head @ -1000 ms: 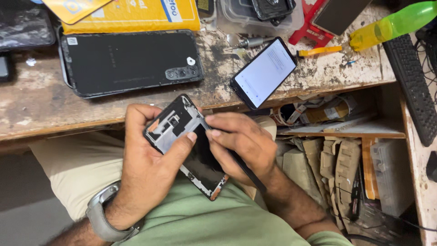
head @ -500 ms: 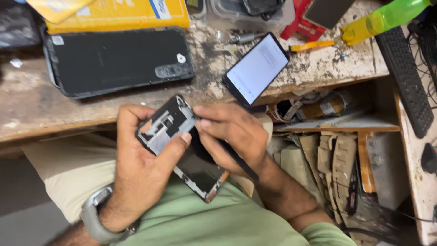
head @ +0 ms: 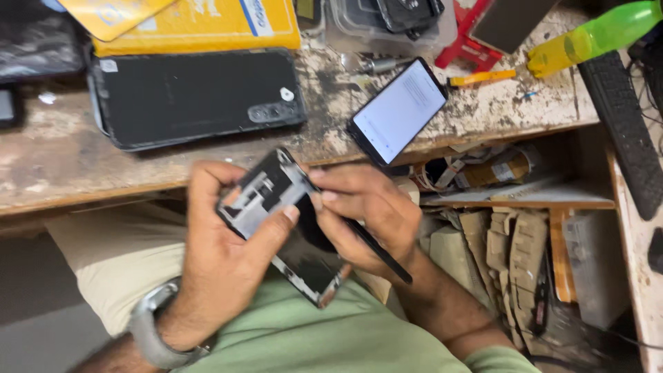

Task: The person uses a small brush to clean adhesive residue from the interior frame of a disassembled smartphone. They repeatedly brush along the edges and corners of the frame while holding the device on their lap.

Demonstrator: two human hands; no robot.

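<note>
Both hands (head: 297,228) hide the opened phone's (head: 276,200) middle (motion-blurred too).

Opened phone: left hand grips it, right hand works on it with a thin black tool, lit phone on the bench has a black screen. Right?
Not quite. The head view shows the lit phone on the bench with a white screen, not black. The rest holds: left hand grips the opened phone; right hand holds the thin black tool.

Opened phone (head: 283,221) sits a little lower and further left in view than a second ago, top end tilted slightly more toward the bench edge. Left hand (head: 221,255) regrips, thumb now pressing across the mid frame. Right hand (head: 366,214) slides in closer, fingertips at the upper corner, thin black tool (head: 380,252) angled steeper.
</note>
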